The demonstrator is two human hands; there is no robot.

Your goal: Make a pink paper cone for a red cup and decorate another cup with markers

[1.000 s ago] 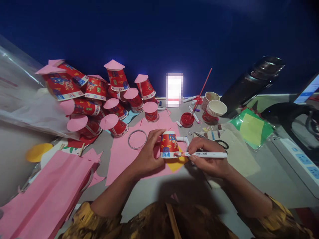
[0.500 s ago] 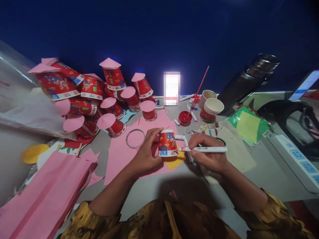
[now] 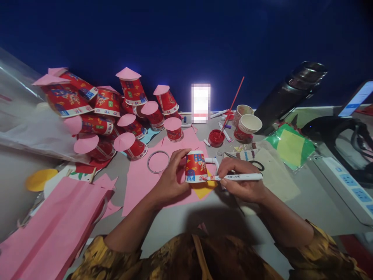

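Note:
My left hand (image 3: 174, 178) grips a red paper cup (image 3: 196, 166) from its left side. The cup is upside down, its white base on top and its white rim below, with blue marks along that rim. In my right hand (image 3: 243, 179) is a white marker (image 3: 244, 177), held in a pinch. Its reddish tip meets the rim at the lower right of the cup. Under the cup lie pink paper sheets (image 3: 140, 186) and a yellow paper piece (image 3: 202, 190). A grey ring (image 3: 158, 152) rests on the pink paper left of the cup.
Several red cups with pink paper cones (image 3: 132, 93) are piled at the back left. A red paint pot (image 3: 216, 139) with a thin stick, stacked paper cups (image 3: 247, 126), scissors (image 3: 257, 165) and a black flask (image 3: 287, 93) stand or lie right. A power strip (image 3: 346, 186) lies far right.
The marker and my right hand have shifted slightly left, and the tip is farther along the cup's rim. The cup has turned or tilted a little in my left hand.

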